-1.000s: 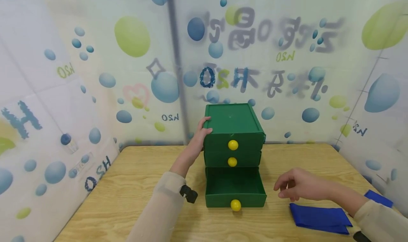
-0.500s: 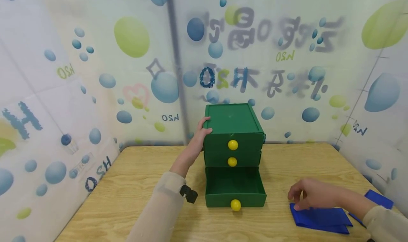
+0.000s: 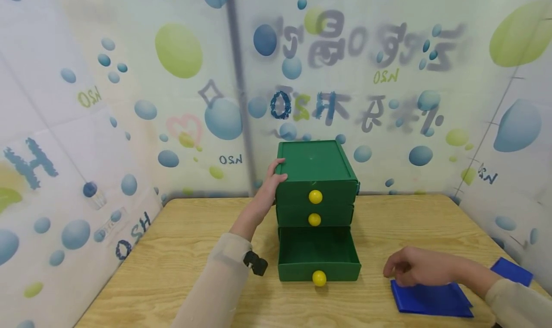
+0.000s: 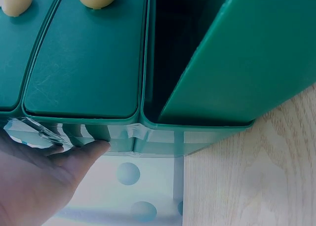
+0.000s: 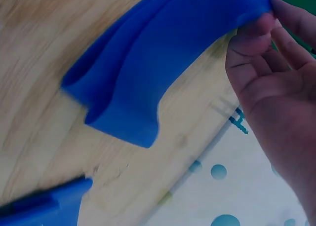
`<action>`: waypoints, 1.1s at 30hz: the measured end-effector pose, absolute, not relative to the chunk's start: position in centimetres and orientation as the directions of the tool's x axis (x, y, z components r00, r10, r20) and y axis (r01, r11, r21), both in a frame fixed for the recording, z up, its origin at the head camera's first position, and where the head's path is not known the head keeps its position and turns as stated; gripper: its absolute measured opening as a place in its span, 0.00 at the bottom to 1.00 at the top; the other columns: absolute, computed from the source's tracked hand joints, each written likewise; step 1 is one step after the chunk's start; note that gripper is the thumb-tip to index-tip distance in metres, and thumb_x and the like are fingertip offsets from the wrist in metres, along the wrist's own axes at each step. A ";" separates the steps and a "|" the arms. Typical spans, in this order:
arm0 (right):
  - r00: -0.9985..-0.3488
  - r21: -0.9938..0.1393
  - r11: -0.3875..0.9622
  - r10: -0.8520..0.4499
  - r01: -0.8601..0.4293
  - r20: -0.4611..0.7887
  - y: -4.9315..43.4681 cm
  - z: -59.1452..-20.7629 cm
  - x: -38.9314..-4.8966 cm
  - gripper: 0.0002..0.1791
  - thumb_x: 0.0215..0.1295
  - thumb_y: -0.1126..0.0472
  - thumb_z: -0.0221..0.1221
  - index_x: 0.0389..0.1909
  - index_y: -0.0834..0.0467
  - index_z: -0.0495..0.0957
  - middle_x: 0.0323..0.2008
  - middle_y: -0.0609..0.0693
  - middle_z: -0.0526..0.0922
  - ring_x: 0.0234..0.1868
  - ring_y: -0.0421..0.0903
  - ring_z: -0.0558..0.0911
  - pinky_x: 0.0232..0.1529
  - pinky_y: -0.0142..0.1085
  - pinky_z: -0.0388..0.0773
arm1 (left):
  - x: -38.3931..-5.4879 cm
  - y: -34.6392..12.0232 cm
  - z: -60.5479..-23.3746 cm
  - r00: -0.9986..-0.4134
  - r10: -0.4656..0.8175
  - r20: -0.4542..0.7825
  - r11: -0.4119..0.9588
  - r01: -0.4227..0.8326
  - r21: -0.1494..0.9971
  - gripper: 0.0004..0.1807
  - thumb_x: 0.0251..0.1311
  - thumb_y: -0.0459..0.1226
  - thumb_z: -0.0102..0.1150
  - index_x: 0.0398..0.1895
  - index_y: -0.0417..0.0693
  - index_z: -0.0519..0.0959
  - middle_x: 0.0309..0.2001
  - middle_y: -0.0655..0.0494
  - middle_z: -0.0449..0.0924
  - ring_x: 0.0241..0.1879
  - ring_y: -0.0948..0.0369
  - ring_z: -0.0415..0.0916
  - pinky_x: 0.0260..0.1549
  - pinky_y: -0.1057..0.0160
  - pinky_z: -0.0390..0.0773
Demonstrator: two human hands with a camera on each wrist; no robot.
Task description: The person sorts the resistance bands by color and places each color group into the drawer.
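A green cabinet point(image 3: 318, 161) with three stacked drawers and round yellow knobs stands on the wooden table. Its bottom drawer point(image 3: 319, 270) is pulled out and shows a bare inside. My left hand point(image 3: 268, 186) rests against the cabinet's left side, with fingertips on the top edge; the left wrist view shows the thumb lying along the side. At the right, my right hand point(image 3: 416, 266) pinches the edge of a folded blue band point(image 5: 153, 53) between thumb and fingers. In the right wrist view the band's layers hang in loose folds over the table.
A second folded blue piece point(image 3: 512, 271) lies near the table's right edge, beyond my right forearm. The table point(image 3: 181, 261) meets a patterned curtain point(image 3: 181, 93) at the back, with curtain on both sides as well.
My right hand has come down onto the near blue band, taken hold of its edge and shifted slightly left, the band's outline changing with it. My left hand and the cabinet stay put.
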State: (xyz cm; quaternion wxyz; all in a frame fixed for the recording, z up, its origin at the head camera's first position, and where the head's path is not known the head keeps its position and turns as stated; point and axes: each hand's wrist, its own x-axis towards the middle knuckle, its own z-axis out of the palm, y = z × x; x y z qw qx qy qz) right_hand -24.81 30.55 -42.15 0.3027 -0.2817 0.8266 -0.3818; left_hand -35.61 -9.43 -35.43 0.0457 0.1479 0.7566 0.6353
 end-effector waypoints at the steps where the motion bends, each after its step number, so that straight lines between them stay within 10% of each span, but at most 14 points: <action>1: -0.660 -0.806 0.550 -0.692 -0.219 -0.292 30.3 -42.2 -24.8 0.14 0.71 0.69 0.59 0.55 0.64 0.83 0.31 0.44 0.80 0.28 0.34 0.75 0.29 0.29 0.71 | -35.6 -9.4 -35.4 -0.952 0.282 0.119 0.147 0.166 0.975 0.32 0.77 0.52 0.40 0.83 0.77 0.52 0.88 0.59 0.36 0.83 0.43 0.49 0.75 0.27 0.58; 23: -0.672 -0.766 0.579 -0.688 -0.280 -0.275 29.8 -42.2 -25.3 0.06 0.67 0.70 0.62 0.42 0.62 0.84 0.33 0.45 0.82 0.29 0.33 0.75 0.31 0.27 0.71 | -35.8 -9.3 -35.5 -0.947 0.286 0.145 0.134 0.189 0.973 0.33 0.77 0.52 0.41 0.83 0.74 0.52 0.88 0.58 0.35 0.83 0.43 0.49 0.76 0.30 0.59; 33: -0.708 -0.696 0.663 -0.630 -0.276 -0.320 29.6 -41.6 -24.1 0.13 0.66 0.53 0.73 0.38 0.57 0.80 0.27 0.43 0.74 0.25 0.35 0.70 0.28 0.30 0.64 | -35.6 -9.3 -35.4 -0.948 0.284 0.141 0.130 0.184 0.974 0.34 0.77 0.51 0.41 0.84 0.73 0.51 0.89 0.57 0.34 0.84 0.42 0.47 0.75 0.27 0.58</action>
